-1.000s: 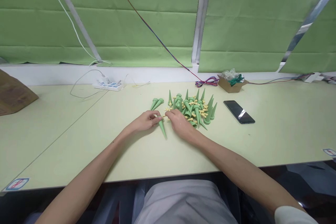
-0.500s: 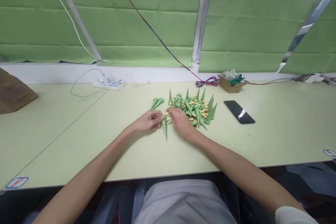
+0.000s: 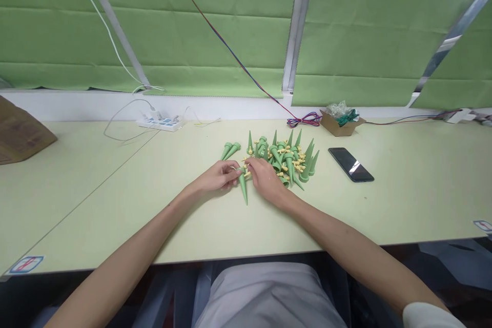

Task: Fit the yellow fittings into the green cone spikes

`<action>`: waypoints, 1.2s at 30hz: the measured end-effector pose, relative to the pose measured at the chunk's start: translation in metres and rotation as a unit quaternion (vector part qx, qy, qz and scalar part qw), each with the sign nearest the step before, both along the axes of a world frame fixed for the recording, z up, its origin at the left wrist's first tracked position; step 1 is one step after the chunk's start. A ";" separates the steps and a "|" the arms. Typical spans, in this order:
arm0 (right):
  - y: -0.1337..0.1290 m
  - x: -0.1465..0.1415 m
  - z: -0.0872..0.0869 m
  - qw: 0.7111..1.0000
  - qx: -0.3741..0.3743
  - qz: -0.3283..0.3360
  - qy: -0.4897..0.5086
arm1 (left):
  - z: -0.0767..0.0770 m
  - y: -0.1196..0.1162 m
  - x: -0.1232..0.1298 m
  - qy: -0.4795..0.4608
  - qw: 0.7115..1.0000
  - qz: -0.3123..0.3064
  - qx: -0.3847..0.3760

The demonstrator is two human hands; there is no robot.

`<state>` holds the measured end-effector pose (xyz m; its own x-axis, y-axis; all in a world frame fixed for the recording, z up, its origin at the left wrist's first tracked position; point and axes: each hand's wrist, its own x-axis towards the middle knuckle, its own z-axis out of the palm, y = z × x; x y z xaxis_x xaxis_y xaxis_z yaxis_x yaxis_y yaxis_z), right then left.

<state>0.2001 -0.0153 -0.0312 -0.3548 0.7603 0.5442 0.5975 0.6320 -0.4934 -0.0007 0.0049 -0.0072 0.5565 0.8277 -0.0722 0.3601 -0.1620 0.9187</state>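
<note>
My left hand point(image 3: 223, 175) is closed on the wide top of a green spike point(image 3: 243, 188), whose tip points down toward the table's front edge. A small yellow piece shows at the spike's top, between the hands. Beside it, my right hand point(image 3: 263, 177) has its fingers pinched together near that top; what they hold is too small to make out. Right behind my right hand lies a pile of green spikes point(image 3: 289, 161) with yellow pieces among them. Two more green spikes point(image 3: 231, 149) lie together behind my left hand.
A black phone point(image 3: 350, 164) lies right of the pile. Behind stand a small cardboard box point(image 3: 340, 126) with plastic wrap, coiled wires point(image 3: 304, 120) and a white power strip point(image 3: 159, 122). A brown paper bag point(image 3: 23, 133) is at the far left of the table point(image 3: 184, 236).
The held spike's tip has swung slightly to the right. Both hands have stayed in nearly the same place.
</note>
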 end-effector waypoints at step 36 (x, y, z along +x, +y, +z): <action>0.002 0.002 0.000 0.998 0.007 0.012 0.057 | 0.003 -0.004 0.007 0.003 0.997 0.045 0.057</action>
<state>0.2018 -0.0138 -0.0310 -0.3079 0.7443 0.5926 0.5224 0.6528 -0.5485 0.0058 0.0012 -0.0039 0.4796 0.8772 0.0222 0.3842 -0.2327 0.8934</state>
